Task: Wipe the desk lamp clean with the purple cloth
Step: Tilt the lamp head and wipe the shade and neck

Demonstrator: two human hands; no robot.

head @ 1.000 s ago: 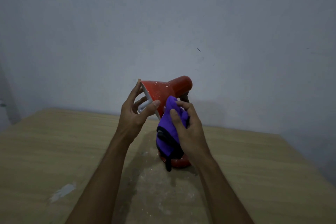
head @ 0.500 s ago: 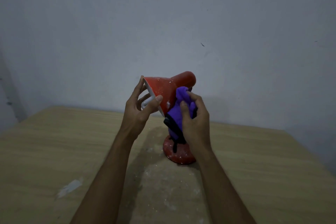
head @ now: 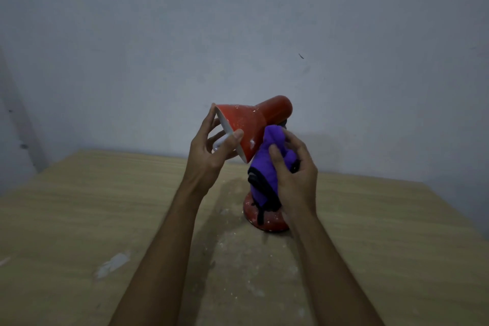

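Head view.
Left hand (head: pixel 209 151): fingers and thumb spread wide, gripping the shade rim of the lamp (head: pixel 254 122).
Right hand (head: pixel 293 180): fingers curled round the bunched cloth (head: pixel 267 167), held against the lamp just under the shade.
Lamp: centre frame, base (head: pixel 267 222) on table (head: pixel 105 206). Shade axis slants, mouth facing lower left.

I see the left hand (head: pixel 209 156) gripping the red desk lamp (head: pixel 251 127) by its shade rim while the right hand (head: pixel 295 180) presses the bunched purple cloth (head: pixel 264 169) just below that shade.
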